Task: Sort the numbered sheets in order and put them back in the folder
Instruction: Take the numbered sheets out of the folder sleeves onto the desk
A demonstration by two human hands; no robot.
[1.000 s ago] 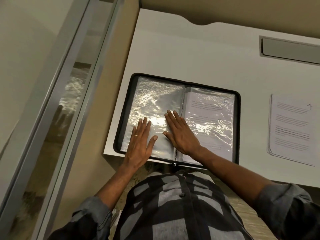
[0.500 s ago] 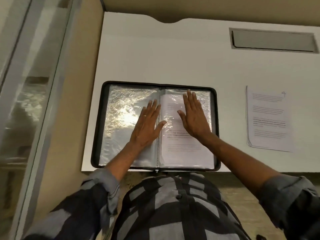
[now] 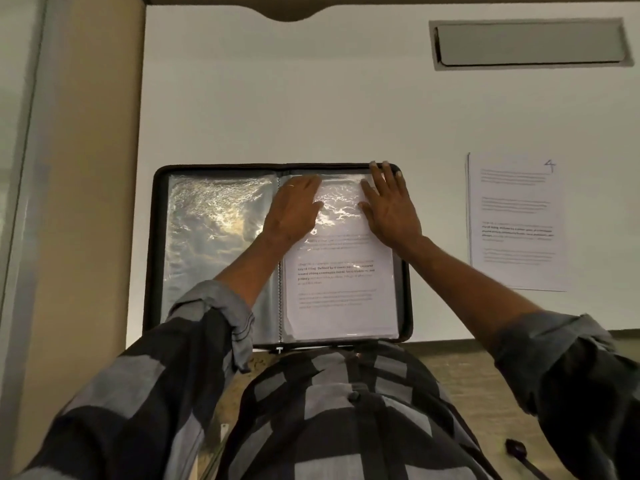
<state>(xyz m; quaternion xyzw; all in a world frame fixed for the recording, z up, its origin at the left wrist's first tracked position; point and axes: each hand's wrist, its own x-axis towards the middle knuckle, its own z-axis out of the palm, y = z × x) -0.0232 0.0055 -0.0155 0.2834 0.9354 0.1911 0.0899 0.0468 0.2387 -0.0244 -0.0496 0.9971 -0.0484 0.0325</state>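
A glass partition stands at the far left, with a beige panel between it and the white counter. A black zip folder lies open and flat at the counter's near edge, in front of the person's checked shirt.

The folder's left page is a clear plastic pocket that glares under the light; whether it holds a sheet cannot be told. A spiral binding runs down the middle.

The left hand, with a ring on one finger, reaches across the binding. It lies palm down on the upper part of the right page, and its grip is flat with straight fingers that hold nothing.

Under it, a printed sheet sits inside the right-hand pocket, its text too blurred to read.

The right hand presses flat on the same pocket near the outer edge. Its fingers are spread wide and its fingertips reach the folder's top right corner.

Well apart to the right, a small stack of loose sheets lies on the counter, the top one marked with a handwritten 4. A recessed grey slot is set into the counter's far right. A small dark object lies on the floor at the lower right.
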